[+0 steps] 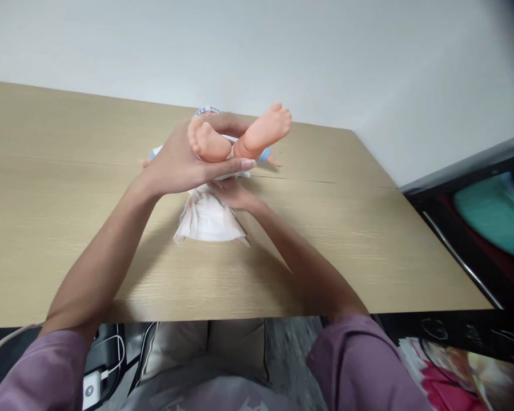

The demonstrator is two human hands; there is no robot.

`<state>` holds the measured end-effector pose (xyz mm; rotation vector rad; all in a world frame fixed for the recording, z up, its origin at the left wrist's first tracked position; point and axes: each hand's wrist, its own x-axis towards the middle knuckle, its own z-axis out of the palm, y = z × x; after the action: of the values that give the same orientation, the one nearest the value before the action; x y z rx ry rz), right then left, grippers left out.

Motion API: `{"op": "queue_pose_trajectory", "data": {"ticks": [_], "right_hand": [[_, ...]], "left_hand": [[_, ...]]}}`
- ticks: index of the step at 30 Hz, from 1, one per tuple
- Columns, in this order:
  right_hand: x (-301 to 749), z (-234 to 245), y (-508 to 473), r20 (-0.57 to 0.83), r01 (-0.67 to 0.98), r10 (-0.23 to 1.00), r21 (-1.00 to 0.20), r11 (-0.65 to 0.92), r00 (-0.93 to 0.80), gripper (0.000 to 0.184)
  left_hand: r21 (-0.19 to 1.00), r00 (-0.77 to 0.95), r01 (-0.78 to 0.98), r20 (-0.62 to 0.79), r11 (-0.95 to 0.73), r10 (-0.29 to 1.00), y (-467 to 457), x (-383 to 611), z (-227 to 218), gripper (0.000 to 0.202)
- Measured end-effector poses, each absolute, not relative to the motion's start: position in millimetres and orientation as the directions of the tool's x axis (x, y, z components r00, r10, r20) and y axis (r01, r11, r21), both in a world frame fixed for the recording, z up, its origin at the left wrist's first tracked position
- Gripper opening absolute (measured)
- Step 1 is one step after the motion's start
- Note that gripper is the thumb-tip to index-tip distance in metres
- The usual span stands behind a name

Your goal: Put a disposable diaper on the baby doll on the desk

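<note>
A baby doll (266, 131) lies on its back on the wooden table, its bare feet raised towards me. My left hand (182, 157) is closed around the doll's lower legs, with the thumb across the near side. Under the raised legs, my right hand (233, 193) touches the upper part of a white diaper (209, 220); its fingers are mostly hidden. The diaper's near end spreads out flat on the table towards me. Behind the legs, the doll's blue-cuffed arms stretch out to both sides, and a patterned headband (208, 109) shows at its head.
The wooden table (68, 240) meets a pale wall (240, 51) at the back. On the right stands a dark object with a teal panel (494, 211). Below the front edge are a white device with a cable (91, 390) and a colourful pile (449, 377).
</note>
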<state>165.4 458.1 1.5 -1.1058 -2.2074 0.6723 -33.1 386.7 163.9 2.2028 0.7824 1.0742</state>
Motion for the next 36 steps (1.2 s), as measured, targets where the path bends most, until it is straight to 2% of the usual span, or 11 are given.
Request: {"op": "queue_pose_trajectory", "data": {"ticks": [4,7,10,12,15,19,23,26,29,32,36], "right_hand": [[205.0,1.8,411.1,0.3,0.517,0.835,-0.674,0.528,-0.461,0.039],[227.7,8.2,367.4,0.392,0.502,0.872,-0.713,0.489,-0.293,0.044],[231.7,19.6,338.3,0.512,0.524,0.839,-0.67,0.525,-0.185,0.056],[225.3,27.4,330.9,0.56,0.53,0.802,-0.625,0.573,-0.207,0.07],[211.5,35.3,334.3,0.553,0.535,0.783,-0.585,0.609,-0.286,0.084],[207.8,41.9,347.1,0.539,0.512,0.752,-0.555,0.656,-0.381,0.07],[232.8,46.5,350.2,0.583,0.401,0.643,-0.504,0.765,-0.496,0.052],[258.7,40.5,350.1,0.541,0.392,0.583,-0.435,0.81,-0.606,0.043],[275.9,23.2,352.8,0.481,0.399,0.548,-0.382,0.834,-0.684,0.041],[280.6,2.8,355.0,0.434,0.448,0.571,-0.358,0.819,-0.697,0.042],[277.9,-12.8,354.0,0.415,0.481,0.584,-0.334,0.811,-0.698,0.043]], "left_hand": [[0.699,0.473,0.257,0.511,-0.667,0.718,385.2,-32.6,157.5,0.041],[0.725,0.473,0.248,0.488,-0.643,0.734,380.3,-31.6,147.8,0.042],[0.747,0.485,0.272,0.438,-0.607,0.757,371.2,-31.0,137.3,0.045],[0.739,0.486,0.317,0.411,-0.594,0.771,364.5,-31.2,131.5,0.048],[0.714,0.501,0.369,0.387,-0.595,0.775,356.0,-33.0,126.2,0.054],[0.654,0.55,0.393,0.397,-0.647,0.735,350.9,-44.5,121.8,0.061],[0.462,0.631,0.505,0.379,-0.729,0.677,355.1,-77.1,109.8,0.053],[0.352,0.712,0.507,0.343,-0.787,0.612,359.5,-107.6,94.4,0.044],[0.354,0.76,0.485,0.282,-0.8,0.586,359.6,-129.1,78.2,0.043],[0.357,0.776,0.501,0.22,-0.789,0.592,357.2,-137.8,61.5,0.047],[0.289,0.781,0.523,0.214,-0.802,0.586,356.4,-141.0,39.4,0.05]]}}
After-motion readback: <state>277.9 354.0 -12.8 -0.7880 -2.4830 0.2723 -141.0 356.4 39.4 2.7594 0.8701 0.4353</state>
